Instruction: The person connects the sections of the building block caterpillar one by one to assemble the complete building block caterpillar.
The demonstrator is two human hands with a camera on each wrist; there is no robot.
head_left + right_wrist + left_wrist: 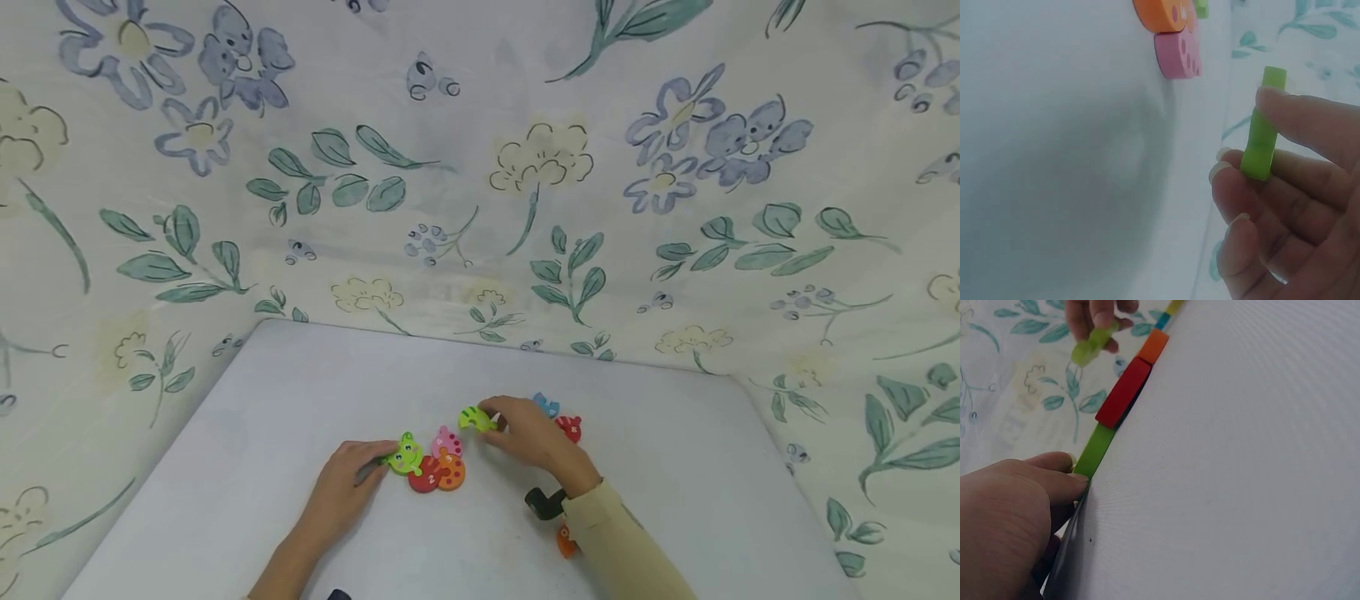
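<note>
A joined row of wooden caterpillar puzzle pieces lies on the table: a smiling green head piece [406, 457], a red piece [425, 476] marked 2, an orange piece [451, 472] and a pink piece [447, 442]. My left hand [343, 479] holds the head piece by its left side, finger and thumb at its edge. Just right of the pink piece, my right hand [527, 431] pinches a striped light green piece [1263, 125] between thumb and fingers. It is raised off the table, apart from the row.
Beyond the right hand lie a blue piece [546, 405] and a red striped piece [569, 428]. Another orange piece [566, 542] is partly hidden by the right sleeve [626, 533]. Flowered cloth [465, 292] rises behind the white table [360, 367].
</note>
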